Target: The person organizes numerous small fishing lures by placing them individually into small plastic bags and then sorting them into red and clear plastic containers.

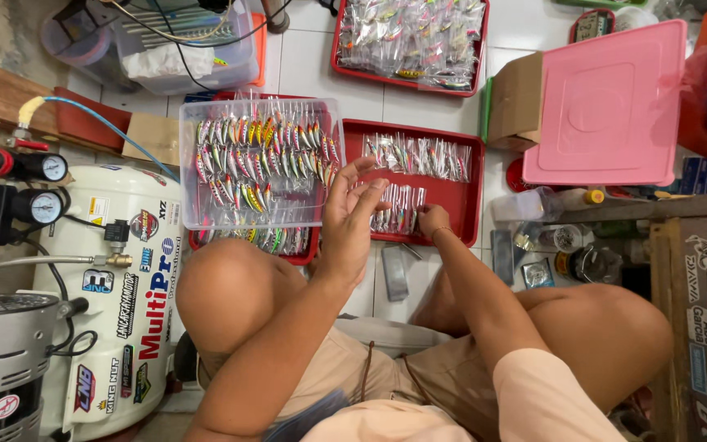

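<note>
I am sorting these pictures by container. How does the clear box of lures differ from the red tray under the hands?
The clear box is see-through and packed with bare, colourful lures; the red tray is opaque and holds lures in small clear bags, with bare floor showing. The box rests on top of another red tray; the red tray lies on the tiles. Both are rectangular and open.

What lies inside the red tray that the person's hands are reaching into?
The red tray holds two rows of small bagged fishing lures. The left hand and right hand cover part of the lower row.
</note>
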